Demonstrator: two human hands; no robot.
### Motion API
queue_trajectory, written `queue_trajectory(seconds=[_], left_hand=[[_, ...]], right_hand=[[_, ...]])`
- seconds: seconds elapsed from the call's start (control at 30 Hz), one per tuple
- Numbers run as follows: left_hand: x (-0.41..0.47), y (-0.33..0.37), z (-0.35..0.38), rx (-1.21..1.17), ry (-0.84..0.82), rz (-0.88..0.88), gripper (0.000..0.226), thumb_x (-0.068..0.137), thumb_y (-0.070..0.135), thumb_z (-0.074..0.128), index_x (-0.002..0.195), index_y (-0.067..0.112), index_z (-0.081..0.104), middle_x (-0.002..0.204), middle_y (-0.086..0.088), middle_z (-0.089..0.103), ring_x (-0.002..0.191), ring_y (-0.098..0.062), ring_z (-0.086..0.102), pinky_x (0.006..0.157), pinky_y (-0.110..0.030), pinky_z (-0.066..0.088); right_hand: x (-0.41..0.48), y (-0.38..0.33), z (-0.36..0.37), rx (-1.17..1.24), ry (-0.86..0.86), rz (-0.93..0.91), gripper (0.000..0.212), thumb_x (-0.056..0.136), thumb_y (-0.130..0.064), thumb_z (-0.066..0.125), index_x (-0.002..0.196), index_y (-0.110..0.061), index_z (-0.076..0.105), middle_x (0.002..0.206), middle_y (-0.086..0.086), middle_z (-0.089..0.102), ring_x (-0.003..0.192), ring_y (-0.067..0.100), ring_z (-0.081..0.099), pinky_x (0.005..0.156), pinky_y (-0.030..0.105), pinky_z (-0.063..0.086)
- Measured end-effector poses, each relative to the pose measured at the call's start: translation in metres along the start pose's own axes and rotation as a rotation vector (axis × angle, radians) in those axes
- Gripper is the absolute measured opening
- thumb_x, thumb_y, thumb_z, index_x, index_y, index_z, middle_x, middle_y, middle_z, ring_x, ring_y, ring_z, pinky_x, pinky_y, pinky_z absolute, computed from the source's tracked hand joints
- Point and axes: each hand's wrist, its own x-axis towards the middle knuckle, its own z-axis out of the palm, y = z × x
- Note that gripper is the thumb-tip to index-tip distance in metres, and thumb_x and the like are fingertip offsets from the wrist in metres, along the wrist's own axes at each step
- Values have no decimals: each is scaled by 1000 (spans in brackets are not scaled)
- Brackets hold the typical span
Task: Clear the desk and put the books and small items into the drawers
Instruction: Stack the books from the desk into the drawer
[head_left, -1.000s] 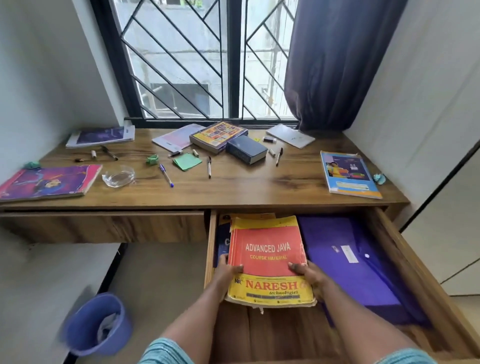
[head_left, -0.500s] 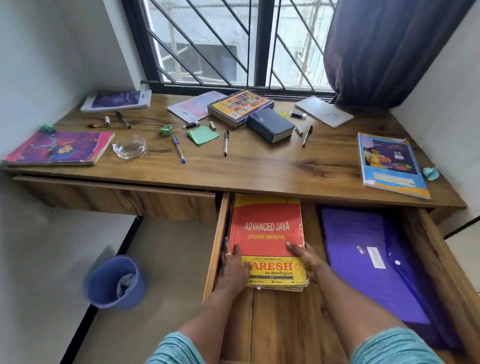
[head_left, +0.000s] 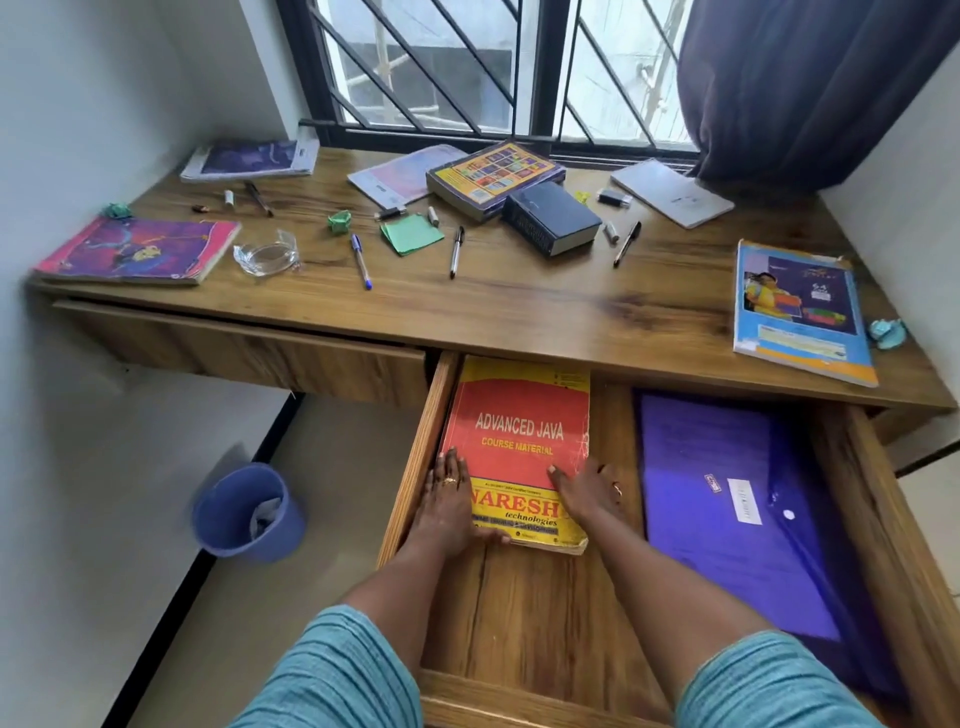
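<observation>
A red and yellow Java book (head_left: 519, 421) lies flat in the open right drawer (head_left: 524, 613), against its left wall and partly under the desk edge. My left hand (head_left: 447, 499) grips the book's left near corner, thumb under the near edge. My right hand (head_left: 589, 486) presses on its right side. A purple folder (head_left: 727, 509) fills the drawer's right half. On the desk (head_left: 519, 306) remain a pink book (head_left: 135, 249), a blue book (head_left: 797, 306), a dark thick book (head_left: 553, 218), a yellow-covered book (head_left: 493, 174), notebooks, several pens and green sticky notes (head_left: 410, 234).
The left drawer (head_left: 249, 348) is shut. A blue bin (head_left: 244, 512) stands on the floor at the left. A clear plastic dish (head_left: 267, 254) sits on the desk. A dark curtain (head_left: 800, 83) hangs at the back right by the barred window.
The Java book has gone from raised over the drawer to lying flat deep in its left side. Both hands followed it forward, and my view moved closer to the desk.
</observation>
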Motion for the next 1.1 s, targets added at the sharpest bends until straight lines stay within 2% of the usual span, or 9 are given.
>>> queue_trajectory(seconds=[0.17,0.37,0.53,0.63,0.73,0.8,0.83,1.0,1.1], left_hand=[[-3,2,-2,59,-15,-28,124,76,63,60,145,0,-22,153,-18,-28,144,-31,-24,118,-39,-10],[-4,12,-13,108,-112,-79,124,77,63,60,146,0,-20,155,-19,-23,144,-33,-20,119,-41,-7],[-9,21,-27,172,-105,-73,110,83,61,54,149,1,-11,157,-18,-15,147,-31,-12,121,-41,-3],[-17,29,-39,157,-17,-47,88,93,50,44,151,4,-4,159,-15,-1,148,-28,0,122,-39,4],[-26,36,-50,95,96,-15,63,100,15,39,152,9,3,152,-14,32,143,-26,25,121,-37,13],[-32,37,-58,61,212,-17,67,93,-8,35,152,14,12,135,-15,53,135,-29,40,120,-36,20],[-34,37,-63,80,253,-12,68,91,-13,33,152,14,17,131,-16,56,131,-30,44,119,-36,23],[-42,30,-81,130,426,16,54,93,-9,33,143,11,38,131,-15,56,122,-31,52,111,-37,35],[-39,14,-90,70,495,16,51,94,-1,37,143,13,38,131,-12,56,121,-30,52,115,-37,30]], right_hand=[[7,7,-1,-58,-117,-68,88,80,-62,57,148,-19,20,156,11,13,140,41,19,112,56,20],[13,0,2,-17,-105,-21,88,79,-54,63,145,-12,20,143,11,41,125,36,47,101,48,42],[-15,-17,-5,-149,-22,-60,80,92,-35,55,150,-8,7,151,16,24,134,35,35,109,47,33],[-25,-27,-5,-276,16,-151,70,95,-23,48,151,-13,7,152,17,16,137,35,29,113,46,25],[-33,-38,-3,-318,84,-258,64,94,-19,48,149,-12,17,152,16,14,138,35,25,112,46,25],[-40,-45,-1,-344,103,-337,59,95,-15,43,149,-12,18,155,16,9,142,38,15,114,49,19],[-43,-50,0,-344,110,-363,58,96,-13,40,149,-12,18,156,17,7,143,38,12,115,50,16],[-57,-79,1,-298,165,-489,50,97,-14,34,146,-11,24,156,14,9,142,38,13,115,51,18],[-62,-102,3,-284,253,-562,40,97,-21,37,136,-12,35,149,12,19,134,34,23,106,46,27]])
